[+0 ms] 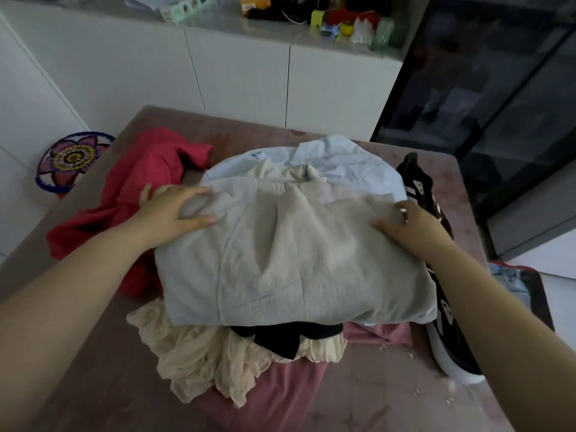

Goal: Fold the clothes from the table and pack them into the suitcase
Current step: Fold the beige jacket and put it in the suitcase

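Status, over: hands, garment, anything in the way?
Left hand, right hand grip pale folded top by its side edges. Top on unfolded pile, not packed. Black-and-white garment beside right hand.

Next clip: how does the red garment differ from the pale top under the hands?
The pale top is folded into a neat block on top of the pile, while the red garment lies crumpled and unfolded beside it, to the left. The left hand and right hand grip the pale top's sides, whereas neither grips the red garment. Both garments are on the table.
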Demonstrator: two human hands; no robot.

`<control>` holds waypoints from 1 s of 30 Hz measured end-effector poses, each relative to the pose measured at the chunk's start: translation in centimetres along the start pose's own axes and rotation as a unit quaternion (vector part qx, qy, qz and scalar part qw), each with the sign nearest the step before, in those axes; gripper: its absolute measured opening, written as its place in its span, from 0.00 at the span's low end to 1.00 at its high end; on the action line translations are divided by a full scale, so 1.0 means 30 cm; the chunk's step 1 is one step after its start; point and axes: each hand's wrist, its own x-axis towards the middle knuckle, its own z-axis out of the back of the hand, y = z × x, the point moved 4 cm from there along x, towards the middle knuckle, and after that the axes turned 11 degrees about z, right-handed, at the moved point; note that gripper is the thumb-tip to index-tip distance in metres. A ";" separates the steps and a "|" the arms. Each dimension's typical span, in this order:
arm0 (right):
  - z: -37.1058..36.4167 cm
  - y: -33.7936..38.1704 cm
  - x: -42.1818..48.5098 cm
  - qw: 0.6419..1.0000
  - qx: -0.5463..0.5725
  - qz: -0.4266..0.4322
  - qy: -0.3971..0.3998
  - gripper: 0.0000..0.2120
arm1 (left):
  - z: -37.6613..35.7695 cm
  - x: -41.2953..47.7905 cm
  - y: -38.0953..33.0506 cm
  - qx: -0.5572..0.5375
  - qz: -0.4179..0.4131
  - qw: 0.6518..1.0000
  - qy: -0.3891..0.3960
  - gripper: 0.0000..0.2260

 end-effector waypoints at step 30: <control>-0.051 0.047 0.152 0.974 -0.203 -0.004 -0.097 0.21 | -0.055 0.203 -0.131 0.027 0.137 0.982 -0.123 0.20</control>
